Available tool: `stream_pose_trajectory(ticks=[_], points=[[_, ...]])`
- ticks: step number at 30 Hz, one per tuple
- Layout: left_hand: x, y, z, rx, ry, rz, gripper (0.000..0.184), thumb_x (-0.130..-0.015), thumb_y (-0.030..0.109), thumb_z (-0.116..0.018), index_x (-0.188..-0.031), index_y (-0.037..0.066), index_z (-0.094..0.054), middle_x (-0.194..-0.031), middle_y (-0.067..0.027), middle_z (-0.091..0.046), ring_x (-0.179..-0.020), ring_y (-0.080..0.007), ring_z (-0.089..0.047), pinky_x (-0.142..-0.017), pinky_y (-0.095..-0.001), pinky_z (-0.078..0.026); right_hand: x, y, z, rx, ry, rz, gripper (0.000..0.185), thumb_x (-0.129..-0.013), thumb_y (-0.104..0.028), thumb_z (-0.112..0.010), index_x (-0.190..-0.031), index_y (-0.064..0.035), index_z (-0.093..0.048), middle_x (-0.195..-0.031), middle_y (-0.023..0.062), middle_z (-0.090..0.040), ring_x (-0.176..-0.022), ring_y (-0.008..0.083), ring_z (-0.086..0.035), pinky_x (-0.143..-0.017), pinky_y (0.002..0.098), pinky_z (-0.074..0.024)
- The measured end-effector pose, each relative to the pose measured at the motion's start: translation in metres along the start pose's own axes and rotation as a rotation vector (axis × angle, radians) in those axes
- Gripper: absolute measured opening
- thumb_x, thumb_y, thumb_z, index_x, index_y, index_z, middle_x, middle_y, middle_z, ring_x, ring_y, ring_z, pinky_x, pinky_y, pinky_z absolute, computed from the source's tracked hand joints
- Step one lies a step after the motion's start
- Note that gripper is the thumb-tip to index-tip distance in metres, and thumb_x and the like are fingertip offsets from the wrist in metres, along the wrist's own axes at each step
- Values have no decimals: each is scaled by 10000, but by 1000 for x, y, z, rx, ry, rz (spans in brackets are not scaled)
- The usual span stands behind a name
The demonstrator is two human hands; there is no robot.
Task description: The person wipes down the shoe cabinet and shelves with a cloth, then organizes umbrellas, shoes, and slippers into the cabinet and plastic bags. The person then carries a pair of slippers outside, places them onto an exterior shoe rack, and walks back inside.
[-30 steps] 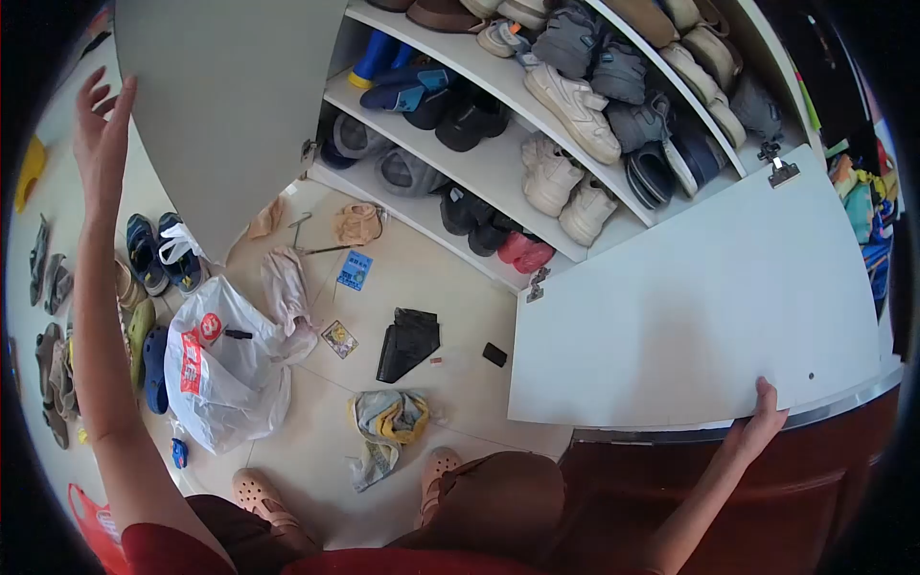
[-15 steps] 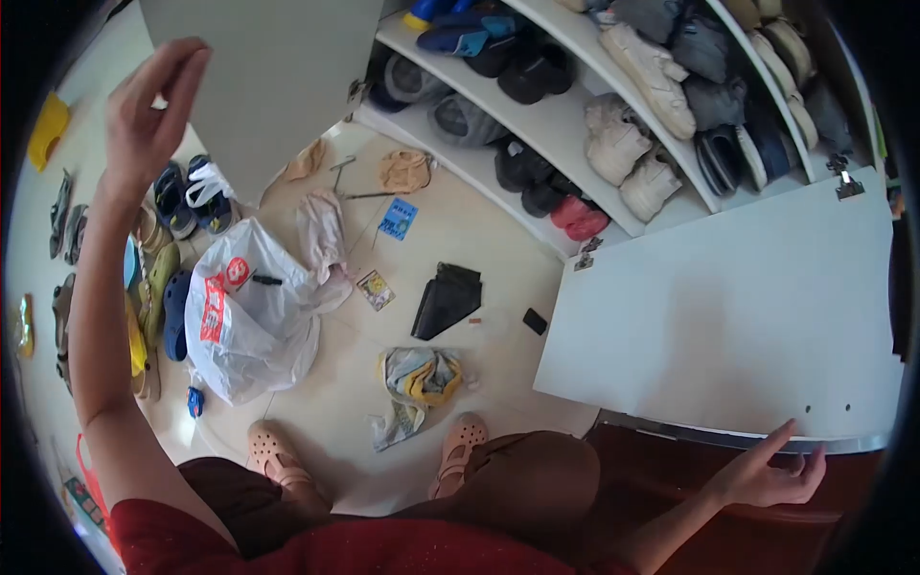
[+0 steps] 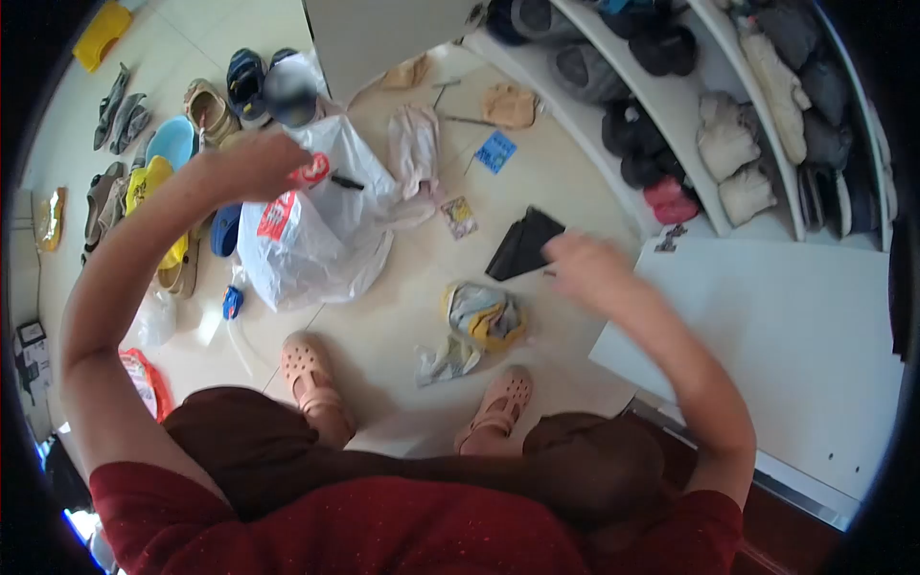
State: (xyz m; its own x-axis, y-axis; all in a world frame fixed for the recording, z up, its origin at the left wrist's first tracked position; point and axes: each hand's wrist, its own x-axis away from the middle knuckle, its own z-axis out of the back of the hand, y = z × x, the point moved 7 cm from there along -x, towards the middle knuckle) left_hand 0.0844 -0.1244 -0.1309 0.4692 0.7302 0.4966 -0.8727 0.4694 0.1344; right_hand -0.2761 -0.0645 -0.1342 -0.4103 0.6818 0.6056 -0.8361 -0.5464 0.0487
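My left hand (image 3: pixel 259 165) is held out above the edge of a white plastic bag (image 3: pixel 316 244) with red printing, beside the shoes on the left. Motion smears its fingers, and I see nothing clear in them. Blurred too, my right hand (image 3: pixel 594 273) hangs close to a black folded item (image 3: pixel 525 241) on the floor; whether they touch cannot be made out. Below it, nearer my feet, lies a crumpled grey and yellow bundle in clear plastic (image 3: pixel 484 316). A small dark object (image 3: pixel 347 181) rests on the white bag.
An open shoe cabinet (image 3: pixel 709 216) full of shoes stands at the right, its white door (image 3: pixel 747 345) swung out low. Another grey door panel (image 3: pixel 383 34) is at the top. Several shoes, a blue basin (image 3: pixel 172 144) and a blue card (image 3: pixel 495 151) are on the floor.
My left hand has come down from beside the upper door panel toward the white bag. My right hand has left the cabinet door's edge and swung in over the floor. The view has shifted left.
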Motion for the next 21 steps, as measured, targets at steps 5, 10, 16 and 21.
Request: stream_pose_trajectory(ticks=[5,10,16,21], points=[[13,-23,-9,187,70,31,328,-800,193,-679,-1093,56,-622,-996,-171,-630,-998,-341,-590,-880,-428,-463,-23,-104,-111,-108,-263,331,651,-705,-232,-786,-1267,-184,-462,-1324,110,-409,-1226,355,-432,-861,664,-429],[3,-34,4,196,208,8,319,-797,146,-669,-1088,29,-610,-984,-172,-627,-942,-353,-610,-842,-435,-484,-36,-115,-157,-33,-93,357,723,-656,-193,-802,-1290,-235,-457,-1343,118,-358,-1223,400,-385,-847,617,-445],[-34,-31,29,212,415,-113,271,-797,147,-676,-1037,34,-620,-970,-160,-638,-943,-348,-617,-812,-435,-497,-53,-95,-147,-446,42,336,544,-658,-113,-729,-1170,-177,-557,-1212,132,-457,-1135,396,-446,-916,432,-461],[-73,6,8,175,312,-306,234,-750,132,-683,-966,44,-668,-953,-139,-659,-932,-349,-617,-766,-451,-496,-39,-96,-51,-755,77,336,419,-605,-97,-721,-1014,-109,-632,-1012,97,-616,-1006,295,-580,-913,385,-465]])
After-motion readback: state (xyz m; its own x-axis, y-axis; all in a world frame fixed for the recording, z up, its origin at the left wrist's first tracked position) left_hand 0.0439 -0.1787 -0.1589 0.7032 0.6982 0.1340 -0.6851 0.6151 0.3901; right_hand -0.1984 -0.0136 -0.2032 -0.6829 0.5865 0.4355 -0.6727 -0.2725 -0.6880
